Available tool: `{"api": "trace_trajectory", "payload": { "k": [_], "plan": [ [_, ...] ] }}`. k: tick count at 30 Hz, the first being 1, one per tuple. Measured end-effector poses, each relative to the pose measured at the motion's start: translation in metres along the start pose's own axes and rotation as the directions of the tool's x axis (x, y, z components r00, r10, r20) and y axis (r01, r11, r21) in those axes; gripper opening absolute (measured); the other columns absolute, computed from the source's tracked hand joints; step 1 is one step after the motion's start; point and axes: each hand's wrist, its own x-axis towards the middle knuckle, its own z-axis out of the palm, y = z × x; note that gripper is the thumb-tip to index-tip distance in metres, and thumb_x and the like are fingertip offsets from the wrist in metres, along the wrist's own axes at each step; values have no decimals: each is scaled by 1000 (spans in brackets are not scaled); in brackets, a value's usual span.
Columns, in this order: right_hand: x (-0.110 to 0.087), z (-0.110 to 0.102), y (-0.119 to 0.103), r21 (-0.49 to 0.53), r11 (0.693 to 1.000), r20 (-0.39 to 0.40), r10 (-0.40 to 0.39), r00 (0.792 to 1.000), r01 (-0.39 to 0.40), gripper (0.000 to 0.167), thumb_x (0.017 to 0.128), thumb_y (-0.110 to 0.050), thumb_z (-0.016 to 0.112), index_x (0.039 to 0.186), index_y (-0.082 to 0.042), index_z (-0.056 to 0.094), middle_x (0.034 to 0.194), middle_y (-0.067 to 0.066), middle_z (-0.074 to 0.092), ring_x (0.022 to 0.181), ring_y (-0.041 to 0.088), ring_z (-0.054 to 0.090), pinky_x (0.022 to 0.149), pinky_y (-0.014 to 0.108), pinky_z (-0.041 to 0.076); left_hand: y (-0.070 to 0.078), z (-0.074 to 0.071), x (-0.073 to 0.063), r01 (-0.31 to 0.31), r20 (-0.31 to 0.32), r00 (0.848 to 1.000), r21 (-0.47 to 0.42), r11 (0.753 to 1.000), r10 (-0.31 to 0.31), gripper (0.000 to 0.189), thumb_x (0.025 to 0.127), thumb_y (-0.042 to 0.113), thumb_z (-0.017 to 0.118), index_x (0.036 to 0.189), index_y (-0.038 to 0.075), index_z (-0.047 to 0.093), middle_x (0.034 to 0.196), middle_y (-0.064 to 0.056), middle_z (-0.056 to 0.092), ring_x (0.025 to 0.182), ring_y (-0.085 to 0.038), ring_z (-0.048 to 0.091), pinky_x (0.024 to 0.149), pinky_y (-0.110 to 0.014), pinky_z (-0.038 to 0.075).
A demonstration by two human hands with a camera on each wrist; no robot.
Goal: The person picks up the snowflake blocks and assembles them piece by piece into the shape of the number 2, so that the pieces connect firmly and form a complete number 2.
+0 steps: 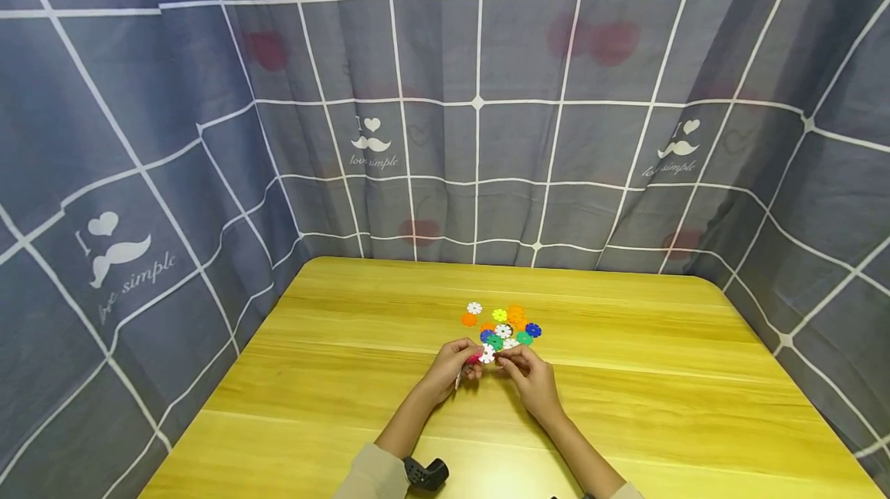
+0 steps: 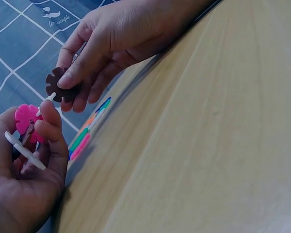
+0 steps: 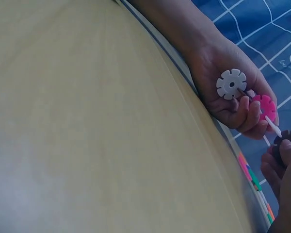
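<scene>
My left hand (image 1: 445,370) grips a small chain of notched plastic snowflake discs. In the right wrist view the chain has a white disc (image 3: 225,89) by the palm and a pink disc (image 3: 265,104) at the fingertips. A second white disc (image 3: 273,127), seen edge-on, sticks out of the pink one. A dark piece between the palm-side white disc and the pink disc is partly hidden by fingers. My right hand (image 1: 535,385) pinches a dark brown disc (image 2: 53,83) between thumb and fingers. Its rim is right at the edge of the outer white disc.
Just beyond the hands, several loose discs lie on the wooden table (image 1: 313,375), among them an orange disc (image 1: 469,320), a yellow disc (image 1: 500,315) and a blue disc (image 1: 533,330). A grey checked curtain (image 1: 445,136) hangs behind and along both sides.
</scene>
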Motion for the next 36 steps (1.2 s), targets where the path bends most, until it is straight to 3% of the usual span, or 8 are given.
{"api": "trace_trajectory", "payload": {
  "k": [5, 11, 17, 20, 29, 36],
  "plan": [
    [0, 1, -1, -28, 1000, -39, -13, 999, 12, 10, 78, 13, 64, 86, 6, 64, 84, 18, 64, 70, 32, 62, 60, 32, 54, 0, 0, 0, 7, 3, 1000, -2, 1000, -7, 18, 93, 13, 54, 78, 4, 55, 61, -2, 56, 49, -8, 54, 46, -16, 42],
    [0, 1, -2, -118, 988, -70, -105, 992, 96, 13, 72, 15, 69, 78, 4, 65, 77, 15, 64, 62, 26, 62, 55, 27, 53, 1, 0, -3, -11, 10, 1000, 12, 1000, 10, 17, 92, 12, 55, 76, 4, 55, 62, -2, 55, 49, -8, 54, 47, -17, 42],
    [-4, 0, 27, -206, 960, -45, -201, 979, 188, 15, 72, 10, 72, 77, -3, 67, 77, 6, 65, 63, 17, 64, 57, 19, 52, 15, 4, -11, -24, 41, 999, 37, 999, 23, 16, 93, 3, 51, 78, -4, 52, 64, -5, 53, 51, -10, 53, 50, -20, 44],
    [-6, 0, 31, -248, 943, -38, -237, 971, 220, 16, 71, 8, 73, 77, -6, 67, 76, 2, 64, 63, 12, 62, 58, 14, 49, 8, 0, -5, -26, 48, 999, 45, 999, 24, 16, 93, 3, 52, 78, -3, 52, 63, -4, 53, 51, -10, 52, 50, -20, 43],
    [-5, 0, 34, -264, 930, -18, -271, 962, 257, 15, 72, 7, 73, 76, -5, 64, 76, 3, 63, 62, 12, 60, 59, 11, 47, -1, -1, 0, -48, 13, 999, 52, 997, 48, 19, 91, 6, 55, 73, 3, 51, 60, -2, 53, 50, -9, 50, 49, -19, 43],
    [-3, 4, 34, -259, 920, -33, -314, 949, 295, 19, 69, 11, 74, 77, -4, 65, 74, 2, 63, 60, 12, 60, 58, 11, 47, 1, -1, -3, -59, 37, 998, 60, 996, 57, 18, 91, 7, 55, 73, 4, 51, 61, -1, 53, 51, -7, 49, 50, -18, 42]
  ]
}}
